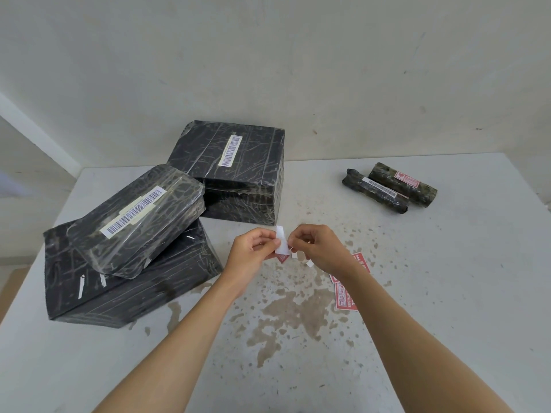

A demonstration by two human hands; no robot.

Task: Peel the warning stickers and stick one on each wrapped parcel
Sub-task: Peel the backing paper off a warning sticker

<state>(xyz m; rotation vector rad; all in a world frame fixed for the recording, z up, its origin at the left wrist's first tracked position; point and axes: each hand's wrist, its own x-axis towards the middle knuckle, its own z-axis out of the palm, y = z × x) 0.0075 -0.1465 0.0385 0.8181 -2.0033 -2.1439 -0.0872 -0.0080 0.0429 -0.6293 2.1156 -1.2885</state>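
Warning sticker (283, 258), half on its white backing (281, 242), held above the stained table (447, 293), pinched by the curled fingers of the left hand (253, 253) and right hand (320, 248); black wrapped parcels (134, 210) lie left, spare stickers (344, 298) beside the right wrist

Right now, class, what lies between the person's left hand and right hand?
The head view shows a warning sticker, white side out with a red corner, pinched by the left hand and the right hand.

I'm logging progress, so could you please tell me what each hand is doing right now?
Left hand: pinching the warning sticker.
Right hand: pinching the same sticker too.
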